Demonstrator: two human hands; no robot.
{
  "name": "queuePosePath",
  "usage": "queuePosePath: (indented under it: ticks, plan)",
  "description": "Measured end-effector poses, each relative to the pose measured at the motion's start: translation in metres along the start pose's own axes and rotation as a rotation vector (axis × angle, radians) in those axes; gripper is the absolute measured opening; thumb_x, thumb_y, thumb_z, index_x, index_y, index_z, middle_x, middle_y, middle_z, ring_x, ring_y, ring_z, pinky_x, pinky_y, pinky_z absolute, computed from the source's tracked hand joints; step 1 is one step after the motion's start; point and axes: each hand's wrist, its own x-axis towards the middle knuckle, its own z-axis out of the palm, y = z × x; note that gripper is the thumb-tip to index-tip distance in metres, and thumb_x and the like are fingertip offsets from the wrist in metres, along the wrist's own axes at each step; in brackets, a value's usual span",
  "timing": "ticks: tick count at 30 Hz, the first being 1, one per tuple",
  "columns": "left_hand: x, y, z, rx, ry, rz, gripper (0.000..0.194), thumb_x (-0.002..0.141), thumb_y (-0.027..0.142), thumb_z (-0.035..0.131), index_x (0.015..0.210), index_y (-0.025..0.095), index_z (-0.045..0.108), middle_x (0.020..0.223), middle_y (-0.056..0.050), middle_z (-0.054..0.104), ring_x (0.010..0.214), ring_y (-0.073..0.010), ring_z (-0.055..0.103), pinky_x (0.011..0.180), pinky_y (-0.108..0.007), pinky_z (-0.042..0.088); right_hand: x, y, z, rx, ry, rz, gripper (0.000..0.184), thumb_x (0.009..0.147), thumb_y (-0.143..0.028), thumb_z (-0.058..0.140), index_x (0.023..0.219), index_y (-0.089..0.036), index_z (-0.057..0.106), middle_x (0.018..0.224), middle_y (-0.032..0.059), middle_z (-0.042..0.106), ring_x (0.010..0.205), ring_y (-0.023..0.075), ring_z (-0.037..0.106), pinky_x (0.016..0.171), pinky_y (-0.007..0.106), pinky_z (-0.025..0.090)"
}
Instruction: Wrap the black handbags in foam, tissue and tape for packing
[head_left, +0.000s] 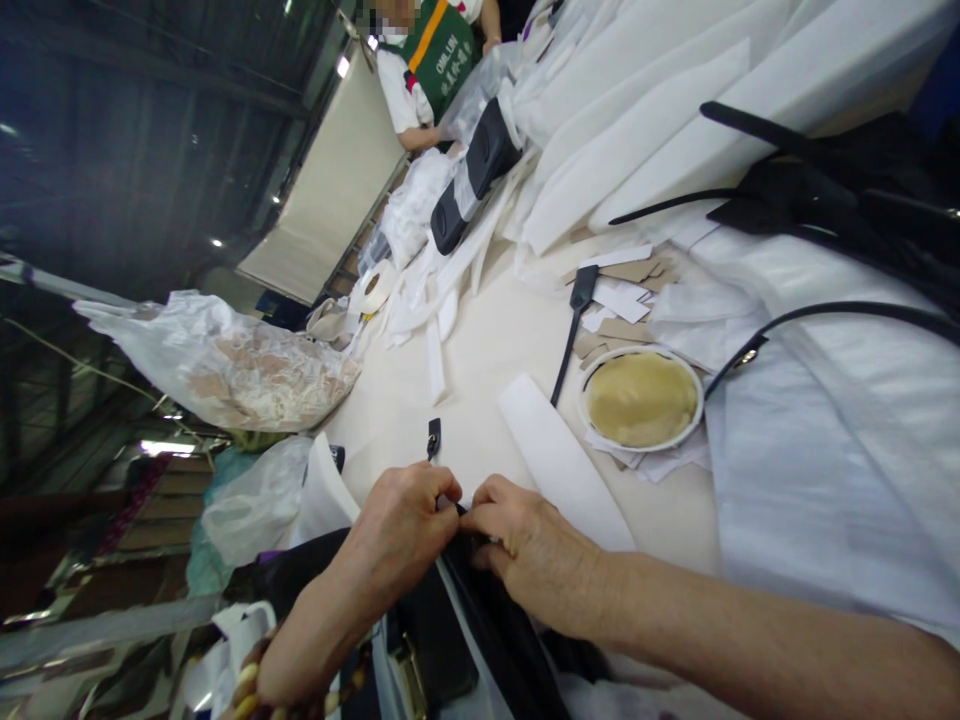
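Note:
At the near edge of the table, my left hand (412,515) and my right hand (525,540) come together on the top edge of a black bag (502,620). Both hands are closed, thumbs and fingers pinching the dark material; exactly what lies between the fingertips is hidden. The bag shows a gold-coloured metal piece (412,670) below my left wrist. Just beyond my left hand lies a small black leather tab (434,436) with a metal fitting. To the right of my hands is a white padded strip (562,460).
A white-rimmed bowl of yellowish material (641,398) stands on paper scraps. Beside it lies a black strap (574,330). More black bags (847,200) and white sheets (810,480) cover the right. A co-worker in a green apron (442,60) stands across the table. Plastic bags (247,365) hang left.

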Motion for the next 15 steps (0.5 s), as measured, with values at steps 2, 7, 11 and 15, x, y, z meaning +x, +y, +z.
queuePosePath:
  ticks: [2,7,11,15]
  plan:
    - [0.000,0.000,0.000,-0.006,0.002,-0.010,0.024,0.065,0.006,0.048,0.073,0.016,0.069,0.063,0.000,0.061,0.059,-0.0131,0.054,0.058,-0.024,0.036,0.004,0.005,0.000,-0.006,0.006,-0.034,0.018,0.076,-0.007,0.060,0.088,-0.015,0.070,0.091,0.0069,0.061,0.087,0.0176,0.059,0.081,0.027,0.045]
    - [-0.002,-0.001,-0.001,-0.037,0.003,-0.015,0.023,0.065,0.008,0.049,0.070,0.018,0.069,0.062,0.001,0.061,0.058,-0.0124,0.053,0.058,-0.023,0.035,0.012,0.009,0.002,0.047,0.082,-0.069,0.019,0.075,-0.004,0.060,0.091,-0.011,0.066,0.088,0.0079,0.065,0.086,0.0183,0.060,0.079,0.028,0.044]
    - [-0.002,-0.001,-0.001,-0.041,0.002,-0.024,0.025,0.065,0.008,0.048,0.072,0.018,0.069,0.062,0.001,0.062,0.058,-0.0124,0.053,0.058,-0.023,0.035,0.020,0.010,0.001,0.147,0.119,0.034,0.017,0.071,-0.005,0.065,0.085,-0.015,0.066,0.075,0.0000,0.063,0.073,0.0143,0.058,0.068,0.025,0.042]
    - [-0.002,0.000,-0.001,-0.066,-0.014,-0.045,0.022,0.066,0.009,0.050,0.072,0.018,0.069,0.059,0.001,0.060,0.058,-0.0131,0.054,0.057,-0.023,0.036,0.022,0.012,0.003,0.071,0.122,0.003,0.008,0.072,-0.008,0.067,0.074,-0.016,0.069,0.074,0.0004,0.058,0.075,0.0146,0.056,0.070,0.025,0.042]
